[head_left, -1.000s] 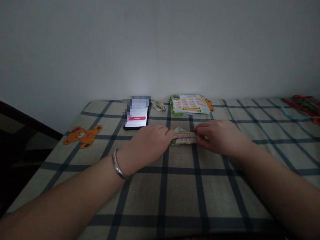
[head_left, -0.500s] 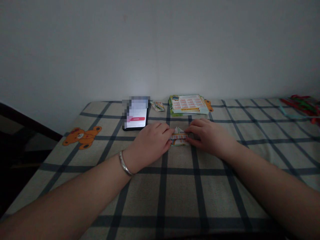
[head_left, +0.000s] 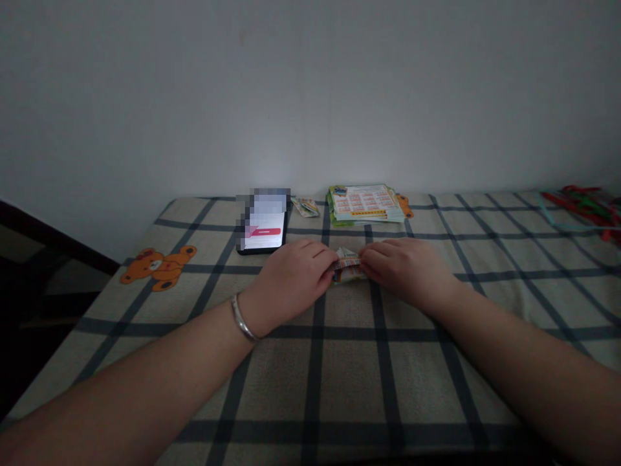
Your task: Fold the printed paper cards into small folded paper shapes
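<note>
A small folded piece of printed paper (head_left: 348,264) lies low over the checked cloth, between my two hands. My left hand (head_left: 297,275), with a silver bangle on its wrist, pinches the paper's left end. At the other end, the fingers of my right hand (head_left: 405,268) are closed on the paper. Its middle shows orange and white print and a pale pointed fold at the top; both ends are hidden by my fingers. Beyond my hands sits a stack of printed sheets (head_left: 366,204), and left of it a small folded paper piece (head_left: 305,207).
A phone (head_left: 266,226) with a lit screen stands behind my left hand, partly pixelated. Bear figures (head_left: 160,266) mark the checked tablecloth (head_left: 272,395). Red and green strands (head_left: 585,204) lie at the far right. A pale wall (head_left: 310,90) rises behind the table.
My right fingers have shifted slightly left and closed in along the paper's edge. The strip across the paper has tilted a little. My left hand stays nearly still.
</note>
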{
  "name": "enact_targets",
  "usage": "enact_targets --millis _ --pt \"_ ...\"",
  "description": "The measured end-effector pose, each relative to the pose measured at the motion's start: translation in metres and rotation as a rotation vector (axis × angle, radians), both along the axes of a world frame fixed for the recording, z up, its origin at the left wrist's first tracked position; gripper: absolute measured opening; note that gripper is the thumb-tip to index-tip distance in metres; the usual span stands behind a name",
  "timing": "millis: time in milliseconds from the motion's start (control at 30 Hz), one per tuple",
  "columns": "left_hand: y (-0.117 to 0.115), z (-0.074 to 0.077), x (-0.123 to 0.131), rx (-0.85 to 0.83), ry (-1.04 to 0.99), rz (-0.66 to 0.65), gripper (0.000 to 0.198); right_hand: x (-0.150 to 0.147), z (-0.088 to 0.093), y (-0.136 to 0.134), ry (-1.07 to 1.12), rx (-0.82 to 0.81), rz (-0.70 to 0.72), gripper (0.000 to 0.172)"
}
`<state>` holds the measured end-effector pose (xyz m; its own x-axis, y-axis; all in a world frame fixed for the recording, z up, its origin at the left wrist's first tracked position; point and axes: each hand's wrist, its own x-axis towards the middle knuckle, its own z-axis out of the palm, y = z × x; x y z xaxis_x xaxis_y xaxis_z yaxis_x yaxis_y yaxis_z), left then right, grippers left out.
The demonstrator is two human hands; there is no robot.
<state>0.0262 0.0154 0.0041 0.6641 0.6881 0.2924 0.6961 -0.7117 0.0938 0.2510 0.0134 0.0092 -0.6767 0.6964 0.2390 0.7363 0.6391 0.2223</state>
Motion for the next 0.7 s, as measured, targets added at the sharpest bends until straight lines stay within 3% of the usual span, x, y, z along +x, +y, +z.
enact_targets --millis 200,400,633,700 --pt "-0.001 -0.002 0.001 -0.047 -0.147 0.038 0.031 0.000 0.002 -0.003 -0.051 0.075 0.087 0.016" --pt "0.005 -0.008 0.001 -0.117 -0.266 0.029 0.034 0.000 0.001 -0.003 -0.009 0.058 0.098 0.016" --pt "0.006 -0.015 0.000 -0.248 -0.459 0.053 0.052 -0.002 -0.007 0.003 0.260 -0.168 -0.041 0.007" --pt "0.004 -0.014 0.001 -0.247 -0.456 0.056 0.055 -0.002 -0.011 0.006 0.400 -0.263 -0.074 0.013"
